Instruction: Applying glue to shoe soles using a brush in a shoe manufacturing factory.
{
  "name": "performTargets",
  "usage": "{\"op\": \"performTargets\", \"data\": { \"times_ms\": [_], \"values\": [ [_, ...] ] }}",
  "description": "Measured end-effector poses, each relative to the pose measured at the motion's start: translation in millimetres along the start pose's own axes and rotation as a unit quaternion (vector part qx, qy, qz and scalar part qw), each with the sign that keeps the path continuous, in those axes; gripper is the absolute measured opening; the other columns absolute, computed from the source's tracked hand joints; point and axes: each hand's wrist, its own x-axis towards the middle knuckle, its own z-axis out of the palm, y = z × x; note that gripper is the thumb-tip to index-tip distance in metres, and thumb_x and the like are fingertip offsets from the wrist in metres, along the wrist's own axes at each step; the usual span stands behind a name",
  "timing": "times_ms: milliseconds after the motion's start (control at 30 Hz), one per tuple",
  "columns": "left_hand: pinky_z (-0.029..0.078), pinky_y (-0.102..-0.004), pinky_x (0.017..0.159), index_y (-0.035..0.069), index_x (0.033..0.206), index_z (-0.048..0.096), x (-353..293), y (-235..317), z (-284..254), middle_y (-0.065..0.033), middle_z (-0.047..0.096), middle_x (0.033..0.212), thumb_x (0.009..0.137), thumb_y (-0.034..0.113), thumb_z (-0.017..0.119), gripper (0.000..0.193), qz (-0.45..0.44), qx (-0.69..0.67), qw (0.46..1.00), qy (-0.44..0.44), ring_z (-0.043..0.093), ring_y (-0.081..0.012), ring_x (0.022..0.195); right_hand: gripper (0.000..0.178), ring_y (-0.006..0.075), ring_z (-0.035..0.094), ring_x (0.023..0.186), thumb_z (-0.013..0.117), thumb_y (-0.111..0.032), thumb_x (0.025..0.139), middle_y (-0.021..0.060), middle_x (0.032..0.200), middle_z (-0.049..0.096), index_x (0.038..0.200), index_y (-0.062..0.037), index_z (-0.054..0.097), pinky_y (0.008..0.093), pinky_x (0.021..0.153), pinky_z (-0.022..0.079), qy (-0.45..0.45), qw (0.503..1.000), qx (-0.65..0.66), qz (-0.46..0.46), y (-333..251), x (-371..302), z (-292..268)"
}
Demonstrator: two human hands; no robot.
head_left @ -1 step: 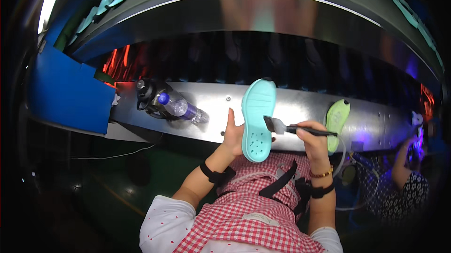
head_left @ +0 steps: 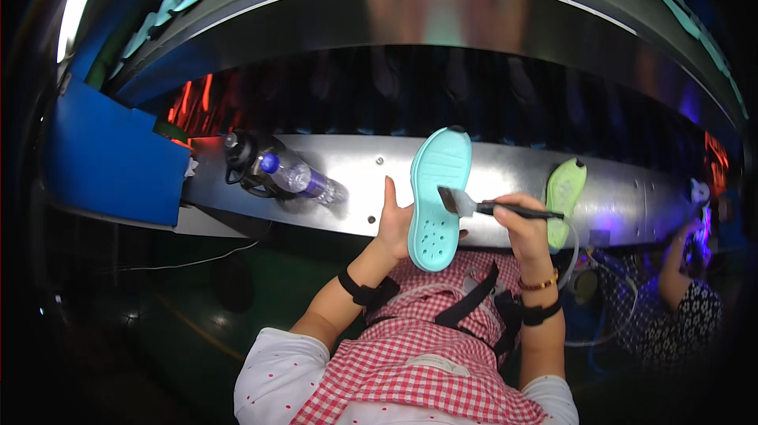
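My left hand (head_left: 392, 222) holds a teal shoe sole (head_left: 438, 196) upright by its left edge, the holed end down toward my chest. My right hand (head_left: 521, 224) grips a black-handled brush (head_left: 489, 205), whose flat bristle end rests on the sole's middle right edge. Both wrists wear black straps. A light green sole (head_left: 565, 192) lies on the steel ledge (head_left: 363, 168) just right of my right hand.
A clear water bottle with a blue cap (head_left: 300, 179) and a black bottle (head_left: 241, 158) lie on the ledge at left. A blue panel (head_left: 110, 158) stands at far left. Another person in a patterned sleeve (head_left: 683, 299) works at the right. A dark machine opening runs behind the ledge.
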Motion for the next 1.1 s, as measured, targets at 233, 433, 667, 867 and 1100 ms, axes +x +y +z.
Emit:
{"op": "performTargets", "data": {
  "times_ms": [233, 433, 667, 867, 1100],
  "values": [
    [0.036, -0.0554, 0.089, 0.004, 0.128, 0.033, 17, -19, 10, -0.0185, 0.046, 0.117, 0.067, 0.080, 0.007, 0.100, -0.015, 0.049, 0.998, 0.041, 0.046, -0.0359, 0.108, 0.018, 0.0107, 0.058, 0.074, 0.065, -0.003, 0.072, 0.0076, 0.081, 0.063, 0.088, 0.0035, 0.062, 0.0207, 0.069, 0.045, 0.031, 0.995, -0.070, -0.069, -8, 29, 6],
    [0.034, -0.0409, 0.096, 0.008, 0.125, 0.036, 31, -32, 21, -0.0122, 0.044, 0.121, 0.081, 0.063, 0.017, 0.073, 0.072, 0.095, 0.977, 0.176, 0.045, -0.0281, 0.109, 0.018, 0.0124, 0.059, 0.071, 0.066, -0.006, 0.071, 0.0088, 0.078, 0.064, 0.087, 0.0004, 0.063, 0.0222, 0.066, 0.045, 0.039, 0.950, -0.250, -0.183, 0, 34, 36],
    [0.041, -0.0463, 0.087, 0.007, 0.119, 0.043, 15, 16, -2, -0.0152, 0.053, 0.107, 0.081, 0.063, 0.013, 0.074, 0.116, 0.127, 0.982, 0.072, 0.053, -0.0319, 0.097, 0.017, 0.0240, 0.057, 0.061, 0.065, -0.013, 0.063, 0.0113, 0.064, 0.060, 0.078, -0.0061, 0.066, 0.0328, 0.059, 0.042, -0.243, 0.870, -0.401, -0.151, -21, -9, 20],
    [0.042, -0.0473, 0.086, 0.008, 0.123, 0.040, 14, -7, 28, -0.0153, 0.052, 0.110, 0.079, 0.067, 0.013, 0.078, 0.059, 0.094, 0.993, 0.037, 0.053, -0.0322, 0.097, 0.016, 0.0102, 0.059, 0.069, 0.064, -0.005, 0.073, 0.0081, 0.079, 0.064, 0.089, -0.0009, 0.064, 0.0222, 0.062, 0.047, -0.094, 0.963, -0.214, -0.131, -58, 4, 34],
    [0.044, -0.0406, 0.084, 0.005, 0.119, 0.042, 14, -2, 50, -0.0156, 0.053, 0.107, 0.081, 0.064, 0.013, 0.076, 0.082, 0.083, 0.993, -0.017, 0.054, -0.0276, 0.095, 0.020, 0.0111, 0.060, 0.072, 0.067, -0.004, 0.070, 0.0095, 0.081, 0.064, 0.089, 0.0002, 0.064, 0.0221, 0.067, 0.047, -0.224, 0.963, -0.133, -0.070, -63, -9, 33]
  ]
}}
